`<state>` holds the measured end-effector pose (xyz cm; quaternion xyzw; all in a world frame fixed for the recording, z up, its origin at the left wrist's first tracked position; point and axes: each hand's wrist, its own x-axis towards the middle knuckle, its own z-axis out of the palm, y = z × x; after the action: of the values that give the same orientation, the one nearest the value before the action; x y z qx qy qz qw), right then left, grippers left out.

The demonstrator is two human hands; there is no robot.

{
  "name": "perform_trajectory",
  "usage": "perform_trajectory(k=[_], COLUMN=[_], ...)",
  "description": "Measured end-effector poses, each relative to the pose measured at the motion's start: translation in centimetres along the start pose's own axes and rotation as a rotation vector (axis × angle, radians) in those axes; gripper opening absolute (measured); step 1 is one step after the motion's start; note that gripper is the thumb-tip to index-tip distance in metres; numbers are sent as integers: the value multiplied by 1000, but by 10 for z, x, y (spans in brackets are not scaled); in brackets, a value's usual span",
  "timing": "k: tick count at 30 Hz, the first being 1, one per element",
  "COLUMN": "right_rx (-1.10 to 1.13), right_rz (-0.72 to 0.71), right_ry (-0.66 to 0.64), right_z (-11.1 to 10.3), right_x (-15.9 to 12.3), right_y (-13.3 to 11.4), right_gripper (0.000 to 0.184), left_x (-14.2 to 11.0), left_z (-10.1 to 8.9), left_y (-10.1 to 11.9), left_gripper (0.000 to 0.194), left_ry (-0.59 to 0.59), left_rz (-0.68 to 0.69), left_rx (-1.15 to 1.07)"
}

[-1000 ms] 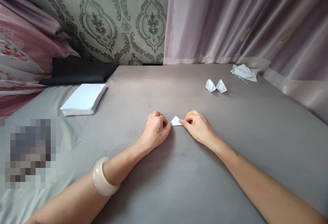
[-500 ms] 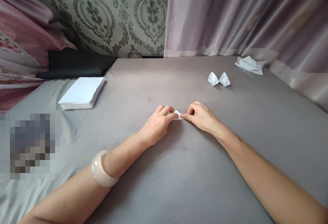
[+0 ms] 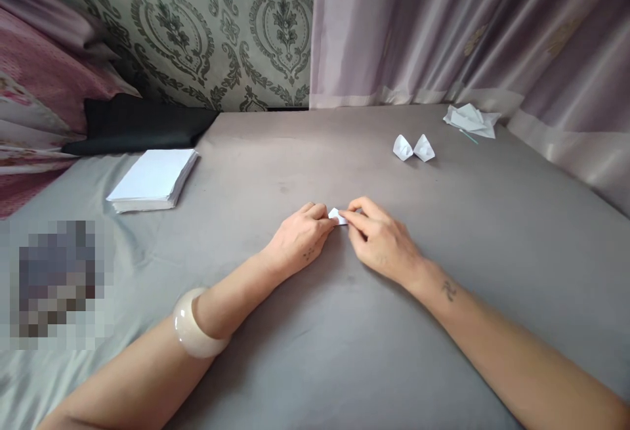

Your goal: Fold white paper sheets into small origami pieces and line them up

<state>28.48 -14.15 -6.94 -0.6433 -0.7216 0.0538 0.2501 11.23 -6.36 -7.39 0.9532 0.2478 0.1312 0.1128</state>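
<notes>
A small folded piece of white paper [image 3: 337, 215] lies low over the grey sheet, its pointed top showing between my hands. My left hand [image 3: 302, 236] is closed on the paper's left side, the thumb pressing on its front. At the paper's right edge, my right hand [image 3: 384, 239] has its forefinger against the fold, with the fingers bent and drawn together. Part of the paper is hidden behind my fingers. Farther back to the right sits a pair of folded white paper shapes [image 3: 413, 148], joined or touching at their lower corners.
A thick stack of white paper [image 3: 152, 177] lies at the left, beside a black cloth [image 3: 142, 125]. Loose white paper pieces [image 3: 472, 119] and a thin greenish stick [image 3: 468, 136] lie at the far right. Curtains [image 3: 394, 29] hang behind; a blurred-out patch [image 3: 56, 279] is at left.
My right hand has turned over, its forefinger now on top of the paper's right side where the thumb was. My left hand keeps its grip. The view has shifted slightly.
</notes>
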Motion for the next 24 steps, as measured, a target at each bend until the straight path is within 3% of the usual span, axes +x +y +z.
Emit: perform_trajectory(k=[3, 9, 16, 24], right_rx=[-166, -248, -162, -35], right_rz=[-106, -84, -27, 118], right_ry=[-84, -149, -118, -142], right_z=[1, 3, 2, 0], right_x=[-7, -12, -2, 18], right_y=[-17, -17, -13, -5], right_gripper=[39, 45, 34, 41], left_x=[-3, -13, -16, -14], left_z=[1, -10, -19, -20], left_y=[0, 7, 12, 9], left_gripper=[35, 33, 34, 33], left_ry=[-2, -45, -102, -58], left_rz=[31, 22, -88, -161], left_rx=[30, 128, 177, 85])
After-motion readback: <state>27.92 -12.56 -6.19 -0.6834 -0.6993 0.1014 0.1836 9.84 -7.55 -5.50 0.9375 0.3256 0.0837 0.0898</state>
